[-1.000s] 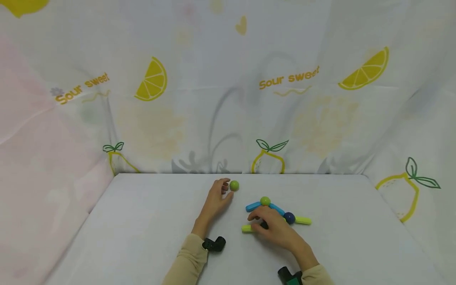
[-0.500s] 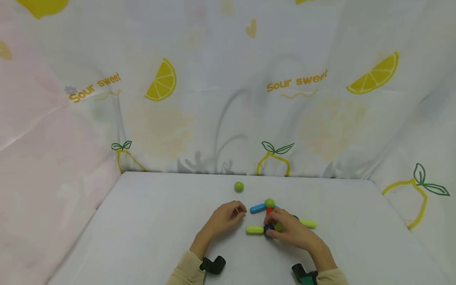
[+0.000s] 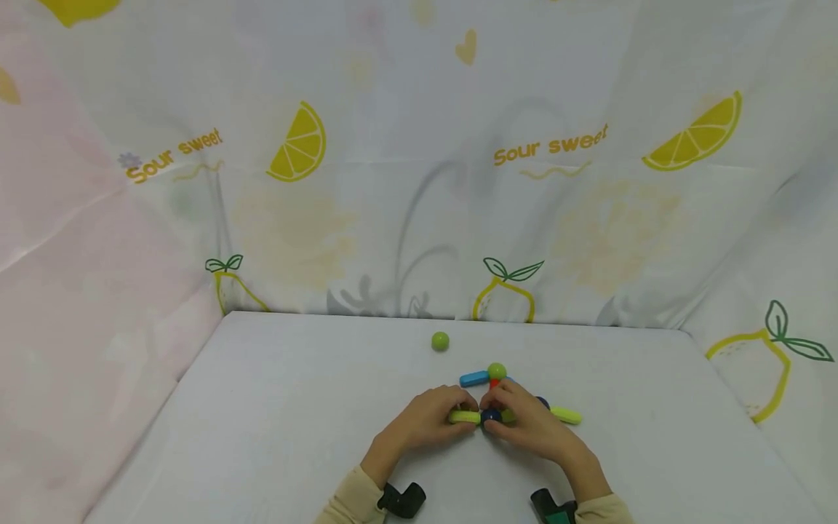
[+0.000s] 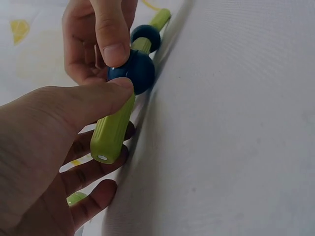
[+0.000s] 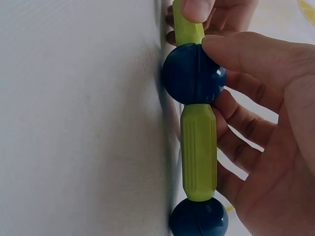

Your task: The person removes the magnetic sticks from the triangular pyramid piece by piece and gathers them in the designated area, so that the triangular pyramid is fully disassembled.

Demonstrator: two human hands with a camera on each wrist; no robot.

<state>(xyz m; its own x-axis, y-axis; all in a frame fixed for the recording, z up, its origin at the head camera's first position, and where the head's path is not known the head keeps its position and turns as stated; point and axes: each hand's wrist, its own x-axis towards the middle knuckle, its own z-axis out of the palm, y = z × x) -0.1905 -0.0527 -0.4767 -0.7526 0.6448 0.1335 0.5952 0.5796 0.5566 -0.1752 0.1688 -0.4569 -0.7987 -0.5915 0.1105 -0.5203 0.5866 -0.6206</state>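
Blue ball [image 5: 192,76], at the counter [image 3: 281,393], is pinched by the right hand [image 3: 533,429]; the left hand [image 3: 432,420] grips the lime stick [image 4: 112,132] meeting it. Step judged: joining stick to ball. Next move calls for straight alignment and steady pressure.

Lime and navy on white

Lime-yellow ribbed plastic rods [image 5: 199,152], glossy navy-blue plastic balls [image 5: 192,73], apple-green round balls [image 3: 440,341], a sky-blue plastic rod [image 3: 473,379] and a red rod [image 3: 494,383] colour a plain white bench [image 3: 262,422]. Beige cloth sleeves [image 3: 353,501] contrast with a white fabric backdrop [image 3: 393,94], tinged pink at left, printed with yellow lemon slices [image 3: 302,145] and orange "Sour sweet" lettering [image 3: 551,144].
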